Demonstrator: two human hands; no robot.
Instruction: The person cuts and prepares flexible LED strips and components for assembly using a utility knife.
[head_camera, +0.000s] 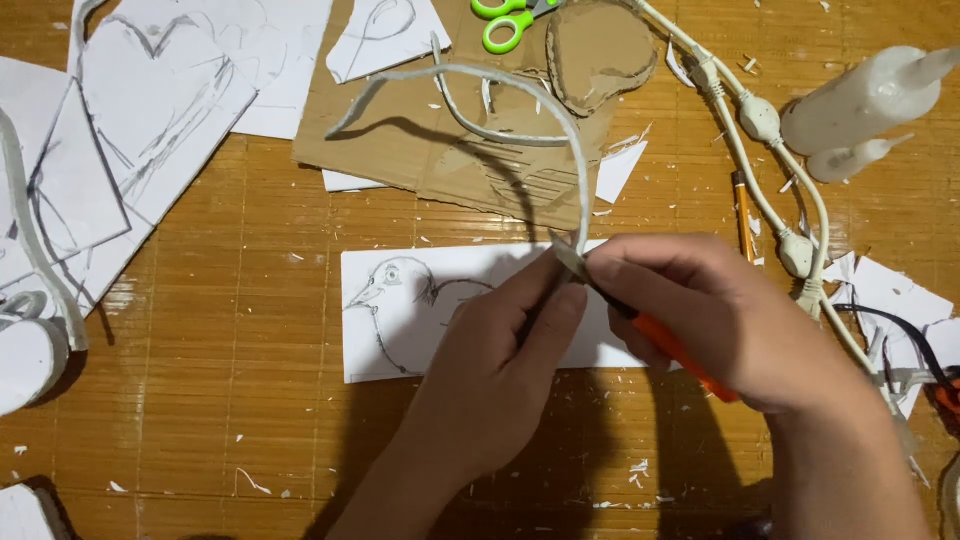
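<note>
**Trimming a strip over the bird sketch**

Left hand (500, 350): fingers pinched shut on the long grey-white curling strip (560, 130), near its lower end, at 12 o'clock from the white paper sheet with a pencilled bird (400, 310) on the wooden slatted bench (200, 430).
Right hand (720, 320): closed round the orange-handled craft knife (680, 355), blade at the strip; best kept angled away from the left fingertips.
</note>
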